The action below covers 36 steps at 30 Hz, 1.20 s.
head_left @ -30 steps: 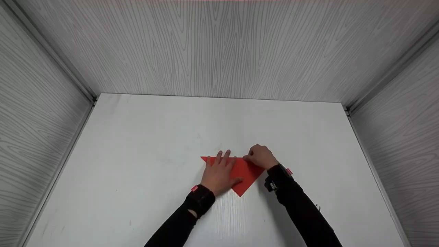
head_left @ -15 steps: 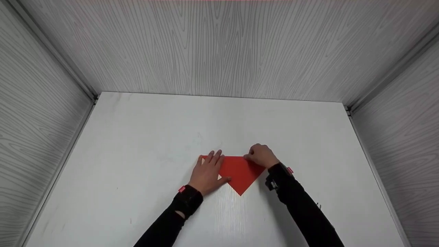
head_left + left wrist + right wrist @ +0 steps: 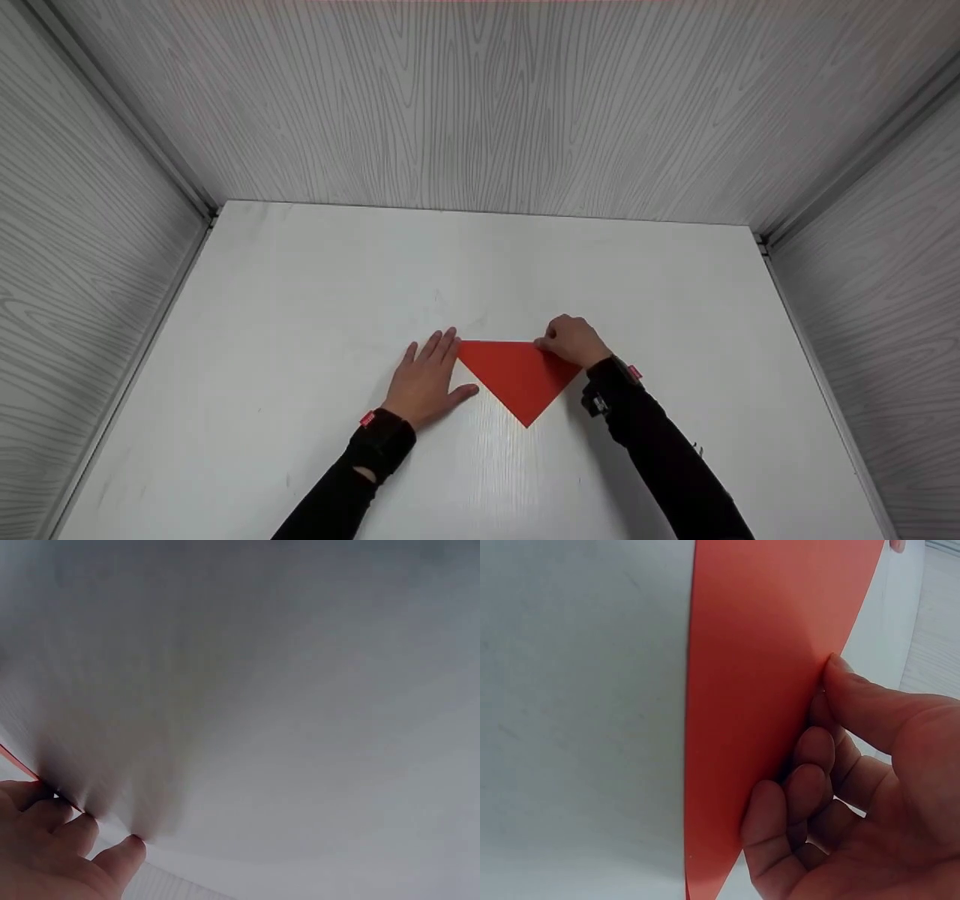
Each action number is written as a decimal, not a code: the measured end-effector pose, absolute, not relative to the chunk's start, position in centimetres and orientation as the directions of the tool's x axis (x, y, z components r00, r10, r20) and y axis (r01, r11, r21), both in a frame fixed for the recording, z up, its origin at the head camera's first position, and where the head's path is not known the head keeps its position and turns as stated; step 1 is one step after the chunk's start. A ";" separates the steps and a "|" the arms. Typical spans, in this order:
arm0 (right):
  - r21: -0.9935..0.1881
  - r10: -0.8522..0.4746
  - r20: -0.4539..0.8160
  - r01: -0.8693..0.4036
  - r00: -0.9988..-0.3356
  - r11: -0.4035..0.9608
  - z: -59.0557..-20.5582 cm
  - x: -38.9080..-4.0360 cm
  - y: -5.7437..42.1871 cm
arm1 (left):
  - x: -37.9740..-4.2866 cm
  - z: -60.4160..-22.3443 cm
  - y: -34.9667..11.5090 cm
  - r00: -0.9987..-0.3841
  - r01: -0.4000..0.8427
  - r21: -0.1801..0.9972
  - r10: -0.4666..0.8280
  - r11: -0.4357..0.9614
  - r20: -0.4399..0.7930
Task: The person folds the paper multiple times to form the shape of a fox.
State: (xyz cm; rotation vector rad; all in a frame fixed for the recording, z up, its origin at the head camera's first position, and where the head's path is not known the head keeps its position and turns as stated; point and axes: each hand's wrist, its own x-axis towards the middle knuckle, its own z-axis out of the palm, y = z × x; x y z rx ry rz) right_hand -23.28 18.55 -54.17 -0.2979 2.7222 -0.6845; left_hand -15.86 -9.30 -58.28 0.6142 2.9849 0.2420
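Gray wood-grain walls (image 3: pixel 480 105) frame a white table (image 3: pixel 300 300) as black sleeves (image 3: pixel 322 495) reach in from the bottom. Just below center, a red paper triangle (image 3: pixel 521 379) lies point down. The right hand (image 3: pixel 576 345), curled, grips its upper edge and hides the right corner, likely the one obstacle to a full crease. The left hand (image 3: pixel 421 386), thumb spread from straight fingers, touches the upper left corner; firm, even pressure along the edge should serve best.
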 end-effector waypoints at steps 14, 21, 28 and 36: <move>-0.481 -0.260 -0.261 -0.108 -0.930 0.870 -54.2 -23.4 18.3 | -15.7 -58.3 -11.5 -0.924 0.359 0.226 0.379 0.905 -0.053; -0.481 -0.251 -0.276 -0.092 -0.928 0.872 -54.1 -23.4 18.4 | -16.0 -58.4 -11.4 -0.930 0.341 0.239 0.363 0.909 -0.051; -0.473 -0.239 -0.290 -0.079 -0.927 0.878 -54.1 -23.2 18.7 | -16.9 -57.4 -9.0 -0.952 0.282 0.268 0.303 0.921 -0.040; -0.484 -0.240 -0.293 -0.073 -0.925 0.872 -54.0 -23.1 18.4 | -16.6 -56.9 -5.3 -0.897 0.411 0.281 0.440 0.867 -0.044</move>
